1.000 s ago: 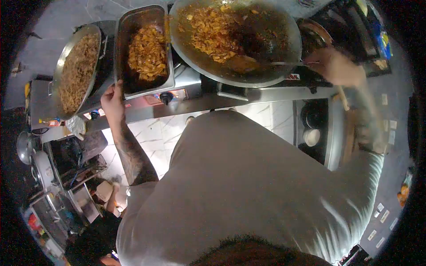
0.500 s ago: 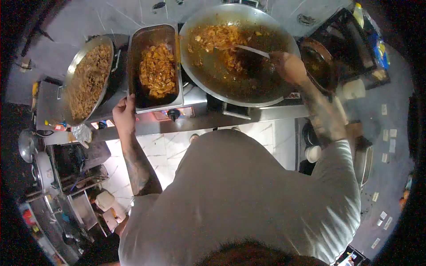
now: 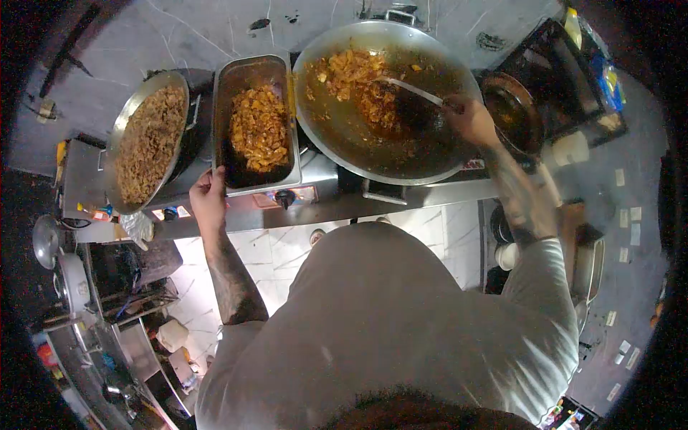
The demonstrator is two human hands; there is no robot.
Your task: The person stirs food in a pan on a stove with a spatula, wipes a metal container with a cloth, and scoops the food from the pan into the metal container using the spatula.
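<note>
My left hand (image 3: 209,201) pinches the near left corner of a deep rectangular steel pan (image 3: 221,143), thumb at the rim. Chunky orange-brown stewed food (image 3: 259,132) fills the pan's middle. On the right, my right hand (image 3: 471,123) is wrapped around the handle of a long metal cooking spoon (image 3: 416,92). Its head lies among the food in a large, wide wok (image 3: 437,161), and is partly hidden there. Similar saucy pieces (image 3: 351,72) are heaped on the wok's far left side, with thin brown sauce over the rest of its inside.
A round pan (image 3: 123,129) of brown minced-looking food (image 3: 152,143) stands at the left. Right of the wok is a dark frying pan (image 3: 512,107). A stove knob (image 3: 285,198) sits on the front panel, and a counter (image 3: 631,186) runs along the right.
The whole view has shifted slightly, so the pans sit a little lower. Both hands keep their holds, and the spoon stays in the wok's food with little visible movement.
</note>
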